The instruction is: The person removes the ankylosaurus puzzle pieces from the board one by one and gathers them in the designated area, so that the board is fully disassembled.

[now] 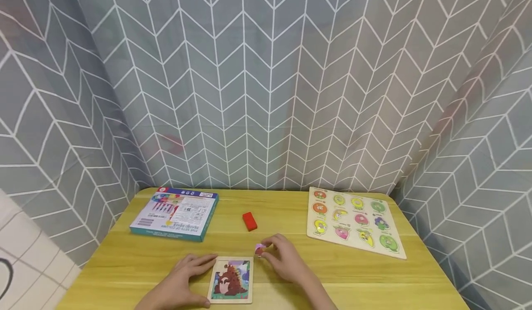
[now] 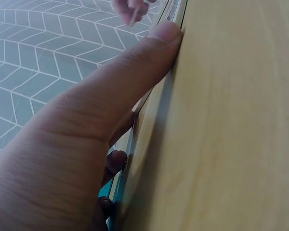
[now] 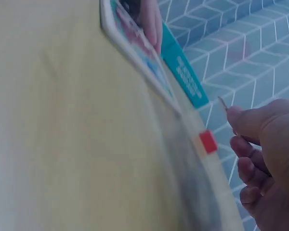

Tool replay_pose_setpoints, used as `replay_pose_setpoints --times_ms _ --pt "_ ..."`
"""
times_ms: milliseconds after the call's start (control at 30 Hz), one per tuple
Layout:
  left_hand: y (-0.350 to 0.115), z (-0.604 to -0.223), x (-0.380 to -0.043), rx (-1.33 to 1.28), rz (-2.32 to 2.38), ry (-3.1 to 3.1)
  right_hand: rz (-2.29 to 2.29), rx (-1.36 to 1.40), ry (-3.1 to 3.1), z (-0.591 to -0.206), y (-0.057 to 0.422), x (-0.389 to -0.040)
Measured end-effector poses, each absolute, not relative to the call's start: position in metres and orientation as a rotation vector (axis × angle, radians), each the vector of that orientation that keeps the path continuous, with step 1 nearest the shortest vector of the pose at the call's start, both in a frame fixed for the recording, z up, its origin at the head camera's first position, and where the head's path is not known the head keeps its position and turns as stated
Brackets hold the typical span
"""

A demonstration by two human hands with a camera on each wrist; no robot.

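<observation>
A small wooden-framed jigsaw puzzle (image 1: 230,282) with a brown spiky dinosaur picture lies flat on the table. At its left side, my left hand (image 1: 183,280) holds the frame, index fingertip at the far corner and thumb at the near corner. In the left wrist view the thumb (image 2: 154,45) lies along the frame's edge. My right hand (image 1: 287,259) pinches a small purple and brown puzzle piece (image 1: 259,249) between thumb and fingers, right of the puzzle's far corner. In the right wrist view that thin piece (image 3: 223,103) appears edge-on, and the other fingers curl loosely.
A red block (image 1: 250,221) lies beyond the puzzle. At the back left is a flat boxed set (image 1: 174,213) with a teal side. A wooden fruit puzzle board (image 1: 355,220) lies at the right. Patterned curtains (image 1: 266,93) surround the wooden table (image 1: 353,277).
</observation>
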State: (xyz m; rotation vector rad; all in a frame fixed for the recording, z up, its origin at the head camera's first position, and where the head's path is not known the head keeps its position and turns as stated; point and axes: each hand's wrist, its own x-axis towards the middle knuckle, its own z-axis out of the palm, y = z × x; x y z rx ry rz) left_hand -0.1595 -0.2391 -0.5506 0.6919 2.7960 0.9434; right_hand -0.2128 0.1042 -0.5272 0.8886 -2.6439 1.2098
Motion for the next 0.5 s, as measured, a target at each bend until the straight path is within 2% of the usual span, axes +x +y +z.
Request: replay_pose_setpoints --times_ms 500 --pt "-0.24 -0.549 -0.16 0.718 0.938 2.807 1.21 0.859 -2.728 -0.547 0.121 -0.206"
